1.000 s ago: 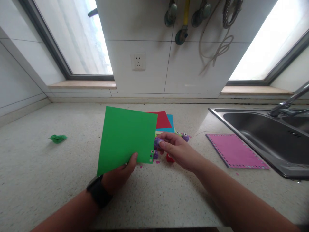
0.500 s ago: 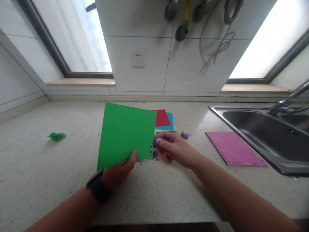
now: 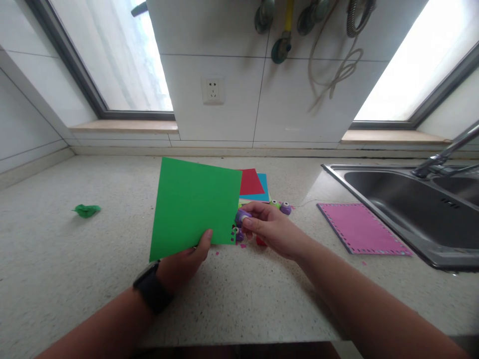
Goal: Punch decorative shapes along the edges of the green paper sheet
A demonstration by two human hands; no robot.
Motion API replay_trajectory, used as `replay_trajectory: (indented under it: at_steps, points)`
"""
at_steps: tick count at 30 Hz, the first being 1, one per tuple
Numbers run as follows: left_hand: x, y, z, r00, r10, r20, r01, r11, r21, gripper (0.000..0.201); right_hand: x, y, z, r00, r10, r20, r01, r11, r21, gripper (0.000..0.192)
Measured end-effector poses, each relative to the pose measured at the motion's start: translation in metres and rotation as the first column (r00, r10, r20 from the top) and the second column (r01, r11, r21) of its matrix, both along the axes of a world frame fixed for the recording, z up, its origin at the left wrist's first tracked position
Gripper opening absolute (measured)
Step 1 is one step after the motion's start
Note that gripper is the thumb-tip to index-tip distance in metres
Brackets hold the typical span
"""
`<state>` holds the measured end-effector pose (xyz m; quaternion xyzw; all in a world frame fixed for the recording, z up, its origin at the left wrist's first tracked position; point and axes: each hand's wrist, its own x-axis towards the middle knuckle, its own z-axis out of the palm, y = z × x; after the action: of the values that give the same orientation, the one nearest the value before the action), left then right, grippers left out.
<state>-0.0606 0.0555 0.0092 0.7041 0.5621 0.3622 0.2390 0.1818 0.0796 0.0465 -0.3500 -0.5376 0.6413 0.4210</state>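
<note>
My left hand [image 3: 194,252] grips a green sheet of paper [image 3: 196,204] by its lower edge, thumb on the front face. The sheet is held up at a slant, with several small punched holes near its lower right corner. At the sheet's right edge my right hand [image 3: 271,227] pinches a small purple paper punch [image 3: 244,215]. Whether the punch's slot is around the edge I cannot tell. Just below it sits another purple punch [image 3: 240,234], partly behind the sheet. A red object [image 3: 261,241] shows under my right hand, mostly hidden.
Behind the hands lie a red sheet [image 3: 251,182] and a blue sheet [image 3: 264,187], with green [image 3: 275,204] and purple [image 3: 286,208] eyed punches nearby. A pink sheet with a punched border [image 3: 362,229] lies beside the sink [image 3: 392,189]. A crumpled green piece [image 3: 87,210] lies left.
The whole view has shifted very slightly. Both hands, the green sheet and the punch keep almost the same positions.
</note>
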Motion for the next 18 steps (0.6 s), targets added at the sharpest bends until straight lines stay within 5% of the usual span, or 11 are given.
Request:
replay_trajectory:
  at_steps: [18]
  points:
    - [0.0001, 0.0012, -0.0032, 0.993, -0.091, -0.081, 0.091, 0.996, -0.002, 0.04, -0.0005, 0.0001, -0.0024, 0.997, 0.048, 0.06, -0.047, 0.999, -0.022, 0.036]
